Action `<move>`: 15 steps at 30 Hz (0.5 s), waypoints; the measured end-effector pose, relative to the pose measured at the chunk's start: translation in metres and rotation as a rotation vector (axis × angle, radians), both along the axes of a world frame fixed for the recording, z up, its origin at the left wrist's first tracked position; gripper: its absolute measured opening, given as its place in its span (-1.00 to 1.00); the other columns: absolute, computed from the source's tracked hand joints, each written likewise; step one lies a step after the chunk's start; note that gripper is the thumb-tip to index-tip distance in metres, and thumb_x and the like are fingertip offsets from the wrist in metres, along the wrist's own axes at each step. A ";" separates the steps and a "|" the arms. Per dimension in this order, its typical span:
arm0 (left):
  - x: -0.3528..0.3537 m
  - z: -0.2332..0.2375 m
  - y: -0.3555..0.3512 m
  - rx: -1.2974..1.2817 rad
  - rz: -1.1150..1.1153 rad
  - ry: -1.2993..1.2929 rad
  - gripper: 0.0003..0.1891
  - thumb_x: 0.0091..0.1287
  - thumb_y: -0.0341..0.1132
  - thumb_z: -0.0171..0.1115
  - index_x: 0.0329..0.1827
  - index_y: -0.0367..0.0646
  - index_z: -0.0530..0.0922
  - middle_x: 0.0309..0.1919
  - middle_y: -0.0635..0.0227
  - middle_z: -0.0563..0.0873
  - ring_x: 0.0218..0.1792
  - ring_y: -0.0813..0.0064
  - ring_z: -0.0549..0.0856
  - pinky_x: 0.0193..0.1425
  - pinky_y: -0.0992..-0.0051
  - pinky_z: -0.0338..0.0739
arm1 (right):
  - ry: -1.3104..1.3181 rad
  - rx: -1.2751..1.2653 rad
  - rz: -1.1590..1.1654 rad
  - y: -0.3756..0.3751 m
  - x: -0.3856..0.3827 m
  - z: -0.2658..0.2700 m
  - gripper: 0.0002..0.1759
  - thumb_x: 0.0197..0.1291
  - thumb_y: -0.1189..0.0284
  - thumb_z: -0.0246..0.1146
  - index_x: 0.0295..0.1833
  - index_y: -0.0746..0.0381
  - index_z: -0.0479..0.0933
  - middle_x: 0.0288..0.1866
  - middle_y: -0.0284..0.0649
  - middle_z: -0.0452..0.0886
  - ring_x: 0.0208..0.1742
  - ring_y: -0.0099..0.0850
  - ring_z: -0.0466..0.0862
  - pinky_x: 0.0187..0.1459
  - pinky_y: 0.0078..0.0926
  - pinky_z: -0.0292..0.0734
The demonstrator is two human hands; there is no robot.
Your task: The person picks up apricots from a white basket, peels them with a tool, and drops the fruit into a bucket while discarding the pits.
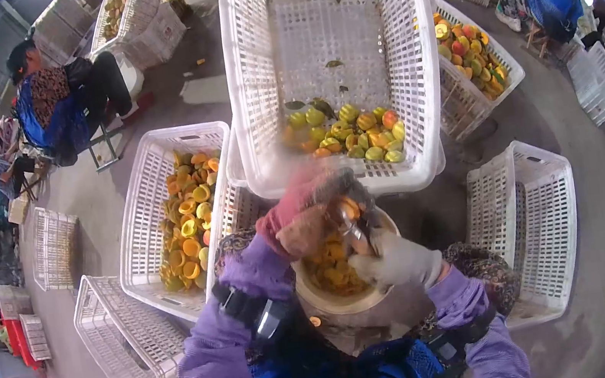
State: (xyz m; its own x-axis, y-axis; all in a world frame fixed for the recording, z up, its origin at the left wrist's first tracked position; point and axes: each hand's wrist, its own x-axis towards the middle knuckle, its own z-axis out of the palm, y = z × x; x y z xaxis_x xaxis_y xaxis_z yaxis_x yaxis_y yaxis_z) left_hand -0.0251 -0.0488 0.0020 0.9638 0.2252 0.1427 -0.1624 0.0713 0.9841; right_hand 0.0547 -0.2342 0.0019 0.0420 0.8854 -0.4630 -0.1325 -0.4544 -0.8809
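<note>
Head view: directly over the bowl (338, 304) of orange pieces, the gloved left hand (300, 224) has its fingers closed round a fruit (350, 209), while the right hand (398, 261) grips a tool (359, 231) against it. Blur hides the fruit's long axis. The tool seems to point beyond the bowl. A slip could nick the left glove.

Position: worn on the person's head, above their own lap.
Facing: forward and steeply down.
Nearness: close over the bowl (341, 309); white crates (408, 58) lie farther out.
Lens: fisheye, dark round border.
</note>
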 end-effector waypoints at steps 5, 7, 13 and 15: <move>-0.010 -0.004 -0.019 -0.355 0.150 0.220 -0.61 0.46 -0.09 0.12 -0.22 -0.31 0.66 -0.31 0.27 0.72 -0.31 0.44 0.69 -0.19 0.50 0.58 | 0.169 -0.057 0.020 0.001 -0.014 -0.005 -0.77 0.30 0.36 0.16 -0.09 0.31 0.43 -0.51 -0.30 0.51 -0.65 -0.56 0.48 -0.63 -0.52 0.45; -0.008 -0.009 -0.012 -0.281 0.135 0.152 -0.71 0.44 -0.19 0.18 -0.18 -0.29 0.67 -0.26 0.29 0.72 -0.27 0.50 0.69 -0.19 0.55 0.59 | 0.097 -0.059 0.001 -0.001 -0.014 -0.001 -0.75 0.30 0.34 0.17 -0.08 0.30 0.41 -0.49 -0.29 0.52 -0.62 -0.55 0.50 -0.62 -0.53 0.47; -0.070 0.022 0.026 -0.163 0.685 0.106 -0.84 0.39 -0.44 0.14 -0.14 -0.30 0.67 -0.23 0.23 0.72 -0.22 0.46 0.70 -0.12 0.54 0.61 | -0.954 -0.136 0.365 -0.025 -0.015 -0.083 -0.56 0.29 0.26 0.12 0.17 0.32 0.43 -0.22 0.04 0.72 -0.31 -0.14 0.76 -0.44 -0.09 0.59; -0.114 0.011 0.070 -0.067 0.789 0.155 -0.82 0.41 -0.40 0.16 -0.10 -0.31 0.66 -0.21 0.23 0.72 -0.19 0.46 0.70 -0.07 0.51 0.61 | -1.192 -0.215 0.490 -0.033 -0.023 -0.099 -0.59 0.30 0.30 0.08 0.18 0.28 0.46 -0.29 -0.08 0.74 -0.35 -0.20 0.76 -0.48 -0.13 0.58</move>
State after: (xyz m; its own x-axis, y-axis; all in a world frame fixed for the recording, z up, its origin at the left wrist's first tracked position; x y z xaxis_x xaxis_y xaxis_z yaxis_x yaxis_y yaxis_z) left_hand -0.1389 0.0215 0.0131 0.5248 0.8510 -0.0179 -0.0515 0.0527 0.9973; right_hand 0.0317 -0.2674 -0.0975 0.2183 0.8390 -0.4984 0.8926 -0.3781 -0.2454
